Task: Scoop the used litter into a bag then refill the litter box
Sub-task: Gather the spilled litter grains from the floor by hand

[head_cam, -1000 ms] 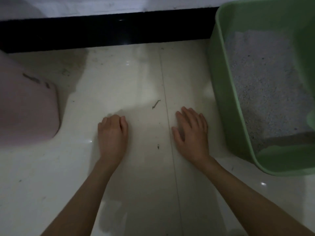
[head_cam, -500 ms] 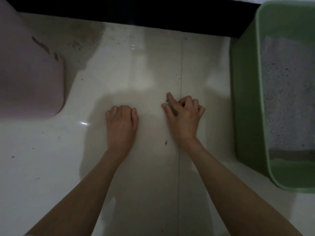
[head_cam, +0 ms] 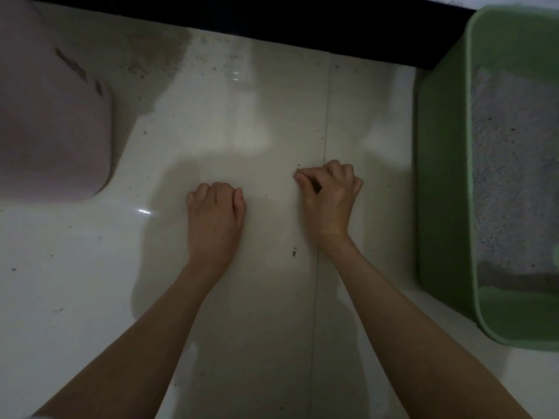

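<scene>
**On the floor tile: picking up a stray bit beside the litter box**

On the tiled floor [head_cam: 257, 116], both hands are down between a pink container [head_cam: 51, 122] on the left and the green litter box [head_cam: 441, 176] on the right. Right hand [head_cam: 328, 201] grip: fingers curled, thumb and forefinger pinched together at the tile seam, with something small and dark showing in the pinch. Likely a bit of debris; too small to identify. Left hand [head_cam: 215, 213] grip: clenched loosely, knuckles on the floor, holding nothing visible, probably just bracing body weight.

Litter box sits well apart from the right hand, against the dark baseboard [head_cam: 302, 28]. Grey litter [head_cam: 514, 176] covers most of its bottom, with bare green at the near end. No scoop or bag in view.

Judgement: floor cleanup around the box. Specks [head_cam: 294, 252] remain on the tile.
</scene>
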Available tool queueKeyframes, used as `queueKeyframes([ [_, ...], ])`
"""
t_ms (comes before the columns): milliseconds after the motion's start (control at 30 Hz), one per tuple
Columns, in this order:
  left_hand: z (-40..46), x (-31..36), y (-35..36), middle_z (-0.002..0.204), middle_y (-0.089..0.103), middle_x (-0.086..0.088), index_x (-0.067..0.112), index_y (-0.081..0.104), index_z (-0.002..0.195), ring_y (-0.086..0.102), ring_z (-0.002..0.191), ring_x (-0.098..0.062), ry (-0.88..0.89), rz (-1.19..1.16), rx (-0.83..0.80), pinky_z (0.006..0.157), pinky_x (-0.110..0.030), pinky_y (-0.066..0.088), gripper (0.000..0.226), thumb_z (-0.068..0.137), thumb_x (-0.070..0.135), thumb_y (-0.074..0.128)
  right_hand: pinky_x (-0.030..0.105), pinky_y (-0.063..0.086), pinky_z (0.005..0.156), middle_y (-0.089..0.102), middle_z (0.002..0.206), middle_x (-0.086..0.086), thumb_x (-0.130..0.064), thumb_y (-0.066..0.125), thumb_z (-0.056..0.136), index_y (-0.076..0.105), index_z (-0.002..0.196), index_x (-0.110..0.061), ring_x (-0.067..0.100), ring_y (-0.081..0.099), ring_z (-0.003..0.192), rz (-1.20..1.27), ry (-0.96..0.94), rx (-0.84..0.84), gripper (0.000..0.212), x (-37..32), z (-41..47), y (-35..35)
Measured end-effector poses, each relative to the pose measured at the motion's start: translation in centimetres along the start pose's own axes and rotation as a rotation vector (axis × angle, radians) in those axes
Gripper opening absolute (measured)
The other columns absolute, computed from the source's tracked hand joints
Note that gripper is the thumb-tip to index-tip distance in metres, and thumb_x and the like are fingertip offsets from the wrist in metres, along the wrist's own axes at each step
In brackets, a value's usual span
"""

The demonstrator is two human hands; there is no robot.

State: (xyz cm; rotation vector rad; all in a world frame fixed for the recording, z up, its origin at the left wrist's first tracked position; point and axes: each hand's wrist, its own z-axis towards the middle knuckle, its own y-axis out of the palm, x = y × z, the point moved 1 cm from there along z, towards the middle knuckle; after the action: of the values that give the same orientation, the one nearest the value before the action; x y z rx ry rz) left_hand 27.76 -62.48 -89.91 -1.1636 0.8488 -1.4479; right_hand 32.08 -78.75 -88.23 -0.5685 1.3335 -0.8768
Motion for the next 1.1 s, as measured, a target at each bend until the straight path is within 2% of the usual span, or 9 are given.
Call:
queueKeyframes([
  [167, 0.1, 0.0, 0.1, 0.062, 0.051, -0.019, 0.003, 0.049, 0.068, 0.052, 0.061, -0.034, 0.021, 0.021, 0.018, 0.065, -0.039, 0.026, 0.027, 0.09, 0.016, 0.043, 0.032, 0.027, 0.071, 0.058, 0.075, 0.008, -0.026, 0.054, 0.087, 0.069, 0.078, -0.01, 0.018, 0.039, 0.081, -0.123, -0.12, -0.059, 0.024, 0.1, 0.7, 0.1],
  [333, 0.4, 0.1, -0.1, 0.059, 0.052, -0.018, 0.004, 0.05, 0.066, 0.053, 0.059, -0.032, 0.041, 0.034, 0.019, 0.065, -0.039, 0.027, 0.027, 0.089, 0.016, 0.043, 0.025, 0.019, 0.077, 0.061, 0.095, 0.009, -0.02, 0.057, 0.09, 0.07, 0.092, -0.01, 0.027, 0.048, 0.1, -0.043, 0.108, -0.176, 0.016, -0.9, 1.4, -2.6],
  [467, 1.0, 0.5, -1.2, 0.057, 0.054, -0.015, 0.006, 0.052, 0.064, 0.055, 0.058, -0.031, -0.014, -0.007, -0.075, 0.058, -0.035, 0.041, 0.028, 0.087, 0.019, 0.042, 0.025, 0.025, 0.081, 0.05, 0.085, -0.004, -0.021, 0.056, 0.091, 0.07, 0.094, -0.011, 0.018, 0.045, 0.093, 0.03, 0.13, -0.253, 0.017, -3.2, 0.7, -6.5],
  [567, 1.3, 0.8, -3.3, 0.054, 0.053, -0.017, 0.005, 0.052, 0.063, 0.054, 0.052, -0.032, -0.04, -0.185, -0.13, 0.052, -0.032, 0.041, 0.03, 0.087, 0.018, 0.039, 0.032, 0.035, 0.087, 0.044, 0.073, -0.011, -0.022, 0.057, 0.091, 0.068, 0.088, -0.014, 0.015, 0.043, 0.087, 0.127, 0.154, -0.299, 0.014, -5.2, 0.0, -9.2],
  [633, 1.3, 0.8, -5.4, 0.053, 0.05, -0.018, 0.005, 0.048, 0.062, 0.051, 0.049, -0.033, -0.023, -0.347, -0.142, 0.051, -0.034, 0.036, 0.032, 0.088, 0.018, 0.035, 0.034, 0.04, 0.084, 0.05, 0.073, -0.006, -0.02, 0.058, 0.09, 0.064, 0.082, -0.02, 0.019, 0.049, 0.084, 0.219, 0.168, -0.285, 0.01, -7.0, -0.1, -10.7],
  [733, 1.7, 0.8, -11.0, 0.053, 0.037, -0.001, 0.012, 0.036, 0.065, 0.037, 0.048, -0.021, -0.025, -0.523, -0.008, 0.054, -0.03, 0.02, 0.029, 0.093, 0.02, 0.036, 0.019, 0.043, 0.069, 0.055, 0.073, -0.001, -0.021, 0.058, 0.09, 0.062, 0.082, -0.019, 0.01, 0.049, 0.069, 0.382, 0.179, -0.274, 0.01, -11.3, 0.3, -12.7],
  [833, 2.8, 0.4, -18.6, 0.057, 0.03, 0.008, 0.011, 0.033, 0.067, 0.034, 0.053, -0.009, -0.025, -0.613, 0.084, 0.055, -0.023, 0.02, 0.031, 0.096, 0.019, 0.04, 0.008, 0.037, 0.053, 0.05, 0.062, -0.006, -0.02, 0.057, 0.091, 0.064, 0.08, -0.013, -0.001, 0.044, 0.054, 0.519, 0.098, -0.269, 0.015, -17.0, 1.0, -14.1],
  [967, 5.6, -3.0, -28.5, 0.061, 0.031, 0.002, 0.011, 0.037, 0.066, 0.028, 0.058, -0.009, 0.133, -0.422, 0.384, 0.057, -0.022, 0.019, 0.027, 0.092, 0.017, 0.041, 0.009, 0.036, 0.057, 0.052, 0.064, -0.003, -0.017, 0.06, 0.089, 0.063, 0.077, -0.011, -0.001, 0.043, 0.054, 0.669, -0.09, -0.206, 0.014, -26.1, 2.5, -14.3],
  [1100, 8.9, -9.7, -33.2, 0.06, 0.036, -0.001, 0.011, 0.037, 0.07, 0.039, 0.061, -0.022, -0.088, -0.184, 0.398, 0.057, -0.033, 0.025, 0.029, 0.098, 0.02, 0.038, 0.02, 0.041, 0.068, 0.05, 0.063, -0.012, -0.018, 0.061, 0.089, 0.068, 0.082, -0.012, 0.002, 0.047, 0.062, 0.673, -0.299, -0.21, 0.012, -34.8, 3.7, -12.8],
])
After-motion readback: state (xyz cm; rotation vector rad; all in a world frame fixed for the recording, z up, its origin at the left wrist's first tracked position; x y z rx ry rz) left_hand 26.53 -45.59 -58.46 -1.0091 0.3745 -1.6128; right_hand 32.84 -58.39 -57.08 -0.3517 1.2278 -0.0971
